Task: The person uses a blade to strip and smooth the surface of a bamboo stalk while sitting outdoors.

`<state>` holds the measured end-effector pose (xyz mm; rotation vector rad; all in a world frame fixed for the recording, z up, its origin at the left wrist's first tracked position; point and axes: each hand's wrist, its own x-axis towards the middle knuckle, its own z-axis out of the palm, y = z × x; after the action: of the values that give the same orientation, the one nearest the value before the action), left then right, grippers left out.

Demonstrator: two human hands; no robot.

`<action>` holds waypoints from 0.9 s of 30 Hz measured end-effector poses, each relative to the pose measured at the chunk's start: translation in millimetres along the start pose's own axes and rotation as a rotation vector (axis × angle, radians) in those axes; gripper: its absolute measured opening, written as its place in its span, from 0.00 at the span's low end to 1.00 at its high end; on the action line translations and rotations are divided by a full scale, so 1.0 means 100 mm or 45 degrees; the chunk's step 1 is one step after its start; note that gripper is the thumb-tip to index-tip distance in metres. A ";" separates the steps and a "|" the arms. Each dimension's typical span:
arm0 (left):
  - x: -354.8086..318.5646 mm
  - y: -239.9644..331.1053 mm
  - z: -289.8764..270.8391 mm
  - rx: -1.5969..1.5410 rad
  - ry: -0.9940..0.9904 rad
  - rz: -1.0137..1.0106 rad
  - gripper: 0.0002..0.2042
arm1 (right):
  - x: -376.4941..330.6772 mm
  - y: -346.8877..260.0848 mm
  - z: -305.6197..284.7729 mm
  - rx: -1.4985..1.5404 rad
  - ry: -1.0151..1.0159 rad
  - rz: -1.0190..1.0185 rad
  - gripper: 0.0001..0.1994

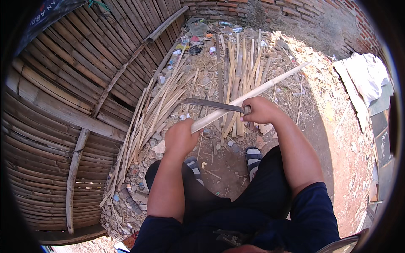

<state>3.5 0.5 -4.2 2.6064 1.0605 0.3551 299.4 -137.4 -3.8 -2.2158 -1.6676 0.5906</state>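
Observation:
My left hand [181,135] is closed around the near end of a long pale bamboo strip [270,83], which slants up and away to the right. In my right hand [259,110] is the handle of a machete [211,103], its dark blade pointing left. The blade lies across the strip, a short way beyond my left hand; whether its edge bites into the wood I cannot tell. Both hands are above the ground in front of my knees. Past them, a bundle of bamboo strips [238,71] lies on the ground, partly hidden by the held strip.
More thin strips [158,105] lie in a pile along the slatted bamboo wall [71,63] at left. A brick wall [295,17] closes off the back. Rubble and litter cover the ground. A white sack [363,76] and boards stand at right. My sandalled feet [253,160] are below the hands.

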 end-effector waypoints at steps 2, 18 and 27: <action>0.00 -0.01 0.01 0.010 -0.006 -0.002 0.16 | 0.01 0.03 0.03 0.006 0.031 -0.027 0.23; 0.01 -0.03 0.01 0.037 -0.077 -0.036 0.16 | 0.03 -0.06 -0.01 -0.055 -0.099 0.065 0.29; 0.01 -0.04 0.03 0.055 -0.039 0.003 0.16 | 0.04 -0.11 -0.02 -0.044 -0.116 0.066 0.28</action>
<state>2.2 3.5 -8.2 2.6423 1.0667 0.2945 291.8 -130.6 2.2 -2.2943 -1.6807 0.6909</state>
